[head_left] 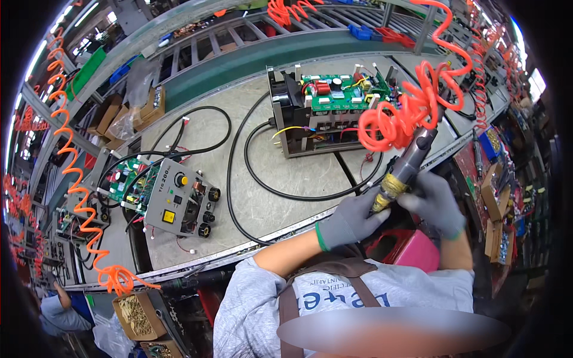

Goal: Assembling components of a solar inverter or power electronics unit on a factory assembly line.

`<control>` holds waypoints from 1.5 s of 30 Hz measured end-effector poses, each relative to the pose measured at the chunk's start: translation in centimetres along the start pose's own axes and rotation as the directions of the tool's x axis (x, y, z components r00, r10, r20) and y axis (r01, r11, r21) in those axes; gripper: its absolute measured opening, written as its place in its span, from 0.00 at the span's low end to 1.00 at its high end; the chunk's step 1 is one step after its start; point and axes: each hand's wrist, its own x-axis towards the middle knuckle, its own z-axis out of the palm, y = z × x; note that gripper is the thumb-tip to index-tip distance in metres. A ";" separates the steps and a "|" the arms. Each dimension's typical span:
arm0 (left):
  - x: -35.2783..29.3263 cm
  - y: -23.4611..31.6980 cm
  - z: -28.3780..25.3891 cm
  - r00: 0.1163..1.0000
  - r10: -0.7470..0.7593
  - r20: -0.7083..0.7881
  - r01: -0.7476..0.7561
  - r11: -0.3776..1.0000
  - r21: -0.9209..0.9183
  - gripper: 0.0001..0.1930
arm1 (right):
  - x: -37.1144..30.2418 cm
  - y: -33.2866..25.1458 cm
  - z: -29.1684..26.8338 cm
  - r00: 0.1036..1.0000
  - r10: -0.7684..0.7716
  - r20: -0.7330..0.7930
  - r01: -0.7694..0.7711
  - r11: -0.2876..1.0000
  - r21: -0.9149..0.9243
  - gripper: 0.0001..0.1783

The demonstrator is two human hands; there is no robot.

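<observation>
A dark grey air screwdriver (412,156) with a yellow-wrapped end slants over the bench's front edge. My left hand (353,219), in a grey glove with a green cuff, is closed round the yellow-wrapped part. Close beside it on the right is my right hand (437,206), also gloved; motion smears its fingers, so their grip is unclear. An orange coiled air hose (412,107) runs up from the tool. Behind it stands an opened machine chassis (292,138) carrying a green circuit board (334,95) and a black fan.
On the left of the bench (197,143) sits a grey control panel (176,197) with knobs and a yellow switch. Black cable (239,173) loops between the units. Cardboard parts boxes (492,191) stand right; a pink bin (415,250) is below my hands. A roller conveyor (203,51) runs behind.
</observation>
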 end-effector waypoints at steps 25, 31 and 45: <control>-5.6 0.0 -4.5 0.884 -0.210 0.418 0.270 0.959 -0.089 0.26 | -0.4 10.2 2.5 0.793 -0.435 0.427 0.575 0.302 -0.761 0.37; -20.6 5.8 -13.8 0.776 -0.089 -0.624 0.387 0.849 0.360 0.17 | 1.6 8.2 5.0 0.799 -0.126 0.589 0.511 0.659 -0.552 0.26; -65.5 20.7 -23.4 -0.617 0.308 -0.724 0.681 -0.250 -0.688 0.18 | 5.1 0.9 9.9 0.737 0.064 0.673 0.223 0.916 -0.332 0.25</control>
